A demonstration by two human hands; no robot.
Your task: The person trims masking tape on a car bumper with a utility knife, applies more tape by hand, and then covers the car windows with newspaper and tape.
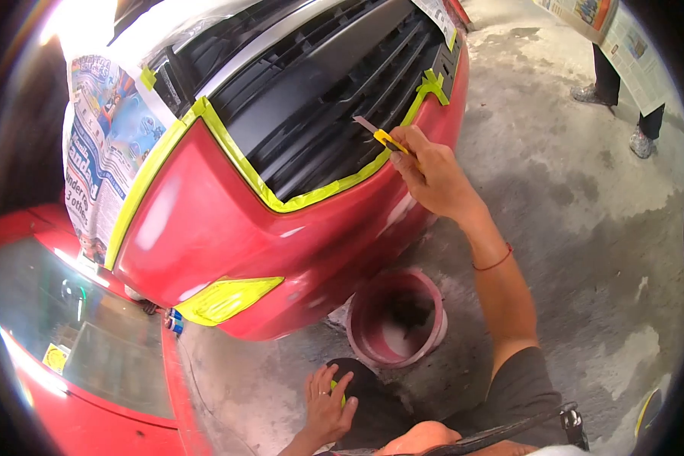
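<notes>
My right hand point(433, 176) grips a yellow utility knife point(391, 142), its blade out and pointing up-left over the black grille point(311, 91). Bright yellow-green masking tape point(323, 195) runs along the grille's lower edge and the red bumper point(205, 197). Down by my knee, my left hand point(327, 403) has its fingers curved over a yellow-green item that looks like a roll of tape point(338, 387); most of it is hidden. A taped-over patch point(230, 299) covers the bumper's lower corner.
A pink bucket point(357, 338) with dark contents stands below the bumper. Newspaper point(102, 152) masks the car's left side. Another red car point(91, 327) is at lower left. A person's shoe point(641, 144) shows at upper right, beside hanging newspaper point(638, 64).
</notes>
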